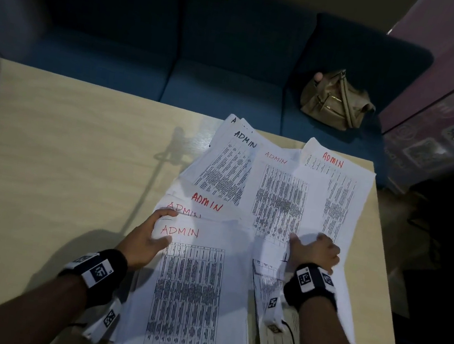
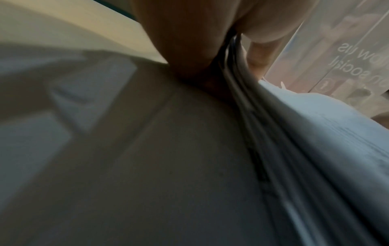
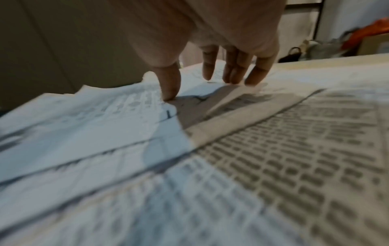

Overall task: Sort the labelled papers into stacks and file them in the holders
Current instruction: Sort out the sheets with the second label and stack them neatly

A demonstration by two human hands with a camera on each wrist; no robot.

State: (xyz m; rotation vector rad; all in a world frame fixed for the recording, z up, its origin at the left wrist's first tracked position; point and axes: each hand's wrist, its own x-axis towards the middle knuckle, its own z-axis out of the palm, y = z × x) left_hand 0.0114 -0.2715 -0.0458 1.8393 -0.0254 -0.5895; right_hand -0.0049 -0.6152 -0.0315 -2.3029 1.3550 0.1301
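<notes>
Printed sheets marked ADMIN [image 1: 249,192] fanned across the wooden table [image 1: 62,148], the nearest sheet's top-left corner pinched by the left hand [image 1: 149,239], right hand [image 1: 314,249] pressed with straight fingers beside it, tan handbag [image 1: 335,99] beyond the table.

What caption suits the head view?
Left hand pinches an ADMIN sheet while right hand rests on spread papers.
</notes>
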